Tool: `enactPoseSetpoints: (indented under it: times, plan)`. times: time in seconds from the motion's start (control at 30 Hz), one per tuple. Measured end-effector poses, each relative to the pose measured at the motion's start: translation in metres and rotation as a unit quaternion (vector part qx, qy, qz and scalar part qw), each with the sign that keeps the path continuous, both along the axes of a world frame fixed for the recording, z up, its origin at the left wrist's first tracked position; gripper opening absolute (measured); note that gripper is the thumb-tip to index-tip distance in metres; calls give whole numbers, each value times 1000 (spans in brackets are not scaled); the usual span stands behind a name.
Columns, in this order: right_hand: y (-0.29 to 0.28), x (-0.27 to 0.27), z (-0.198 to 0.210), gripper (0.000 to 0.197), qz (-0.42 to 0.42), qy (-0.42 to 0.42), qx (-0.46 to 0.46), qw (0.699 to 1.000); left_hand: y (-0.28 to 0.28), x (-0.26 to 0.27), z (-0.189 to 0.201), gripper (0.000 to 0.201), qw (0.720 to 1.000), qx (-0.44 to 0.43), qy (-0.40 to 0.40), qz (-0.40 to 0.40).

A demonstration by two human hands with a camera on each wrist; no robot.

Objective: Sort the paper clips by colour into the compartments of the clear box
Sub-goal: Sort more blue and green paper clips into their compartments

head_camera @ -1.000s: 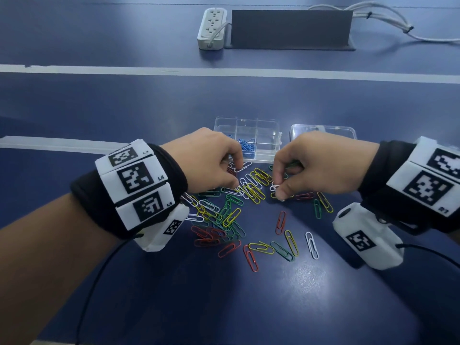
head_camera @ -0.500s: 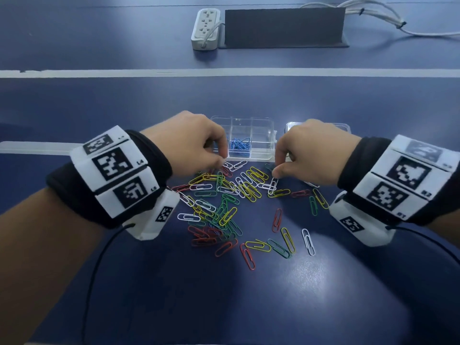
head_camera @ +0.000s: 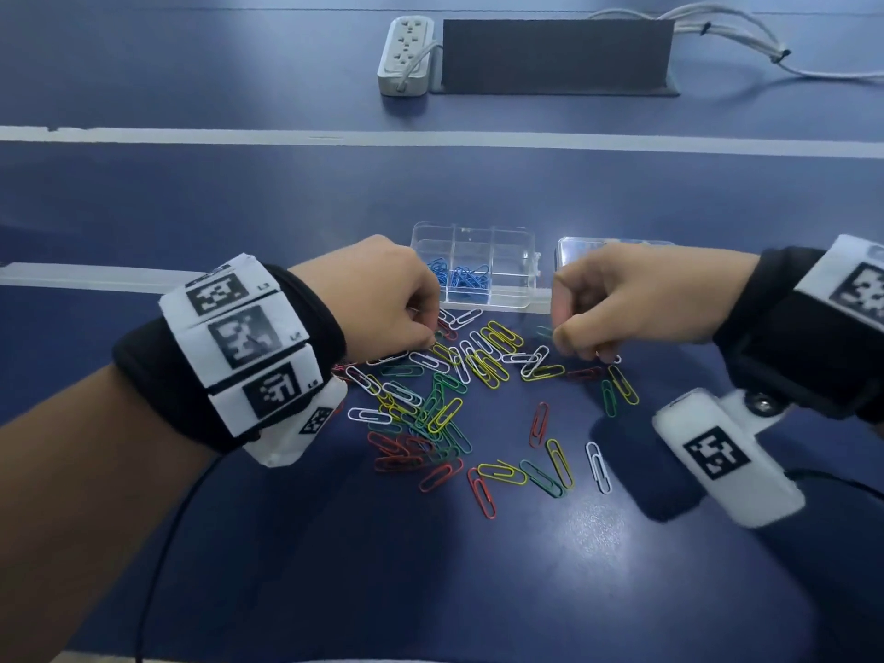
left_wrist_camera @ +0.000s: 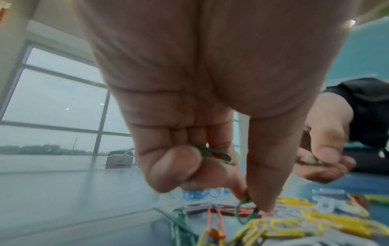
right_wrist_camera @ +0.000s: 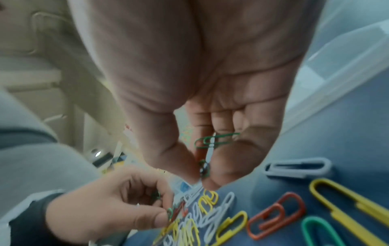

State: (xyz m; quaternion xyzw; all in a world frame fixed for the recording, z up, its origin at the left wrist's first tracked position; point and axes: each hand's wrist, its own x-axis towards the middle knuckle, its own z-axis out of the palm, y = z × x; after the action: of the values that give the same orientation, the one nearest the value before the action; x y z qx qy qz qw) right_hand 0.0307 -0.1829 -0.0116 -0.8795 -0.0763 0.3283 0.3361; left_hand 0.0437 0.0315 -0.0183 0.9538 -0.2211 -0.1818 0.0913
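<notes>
A heap of coloured paper clips [head_camera: 459, 390] lies on the blue table before the clear box [head_camera: 514, 260], which has blue clips [head_camera: 466, 279] in its near compartments. My left hand [head_camera: 382, 303] is at the heap's far left edge; in the left wrist view its thumb and forefinger pinch a green clip [left_wrist_camera: 246, 211] off the pile, and another green clip [left_wrist_camera: 214, 154] sits under the curled fingers. My right hand [head_camera: 622, 303] hovers over the heap's right side, pinching a green clip [right_wrist_camera: 204, 168], with a further green clip [right_wrist_camera: 212, 140] in its palm.
The box's clear lid [head_camera: 569, 246] lies open to the right, behind my right hand. A white power strip [head_camera: 406, 55], a dark panel [head_camera: 555, 55] and cables [head_camera: 746, 45] sit at the table's far side. Bare table lies in front of the heap.
Both hands have drawn apart, the left towards the heap's left edge, the right outward and slightly up. The head view has tilted a little.
</notes>
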Motion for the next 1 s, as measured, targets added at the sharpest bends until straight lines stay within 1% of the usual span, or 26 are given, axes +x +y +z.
enactPoseSetpoints:
  times: [0.1,0.17,0.2,0.27,0.33,0.37,0.43,0.47,0.53,0.6,0.63,0.67,0.77,0.83,0.93,1.0]
  plan:
    - [-14,0,-1,18,-53,71,104,991,3,-2,5,6,999,-44,25,19]
    - [-23,-1,-1,24,-74,97,130,984,4,-3,7,3,992,-92,75,39]
    - [-26,-2,-1,24,-81,102,127,983,4,-3,8,1,984,-125,113,50]
    - [-31,-4,-2,21,-77,88,92,989,8,-3,8,12,968,-172,173,58]
    - [-33,-8,-3,20,-55,54,59,995,11,-2,6,26,965,-170,190,61]
    - [-34,-11,-3,16,-29,33,45,998,12,-2,6,28,967,-161,191,60]
    - [-34,-18,-2,6,48,-23,6,999,14,-2,5,23,971,-135,186,60]
    - [-35,-21,-1,5,90,-56,-20,994,15,-2,5,18,977,-114,173,58]
    - [-35,-24,-2,14,174,-127,-91,972,14,-4,5,12,989,-67,127,45]
    - [-32,-24,-6,20,235,-171,-157,944,15,-6,6,4,996,-25,86,19]
    - [-30,-23,-9,19,248,-180,-178,935,15,-7,6,4,998,-4,69,1]
    - [-30,-22,-12,16,253,-184,-190,930,15,-7,5,8,998,19,56,-14]
    - [-30,-20,-12,6,257,-184,-200,927,15,-8,1,11,997,66,32,-36]
    - [-29,-20,-10,10,256,-183,-193,929,15,-8,0,11,996,77,19,-40]
    - [-23,-22,-6,9,248,-202,-150,935,15,-9,-1,11,996,79,12,-42]
    - [-18,-23,-3,18,241,-218,-121,938,15,-10,-2,11,996,75,13,-42]
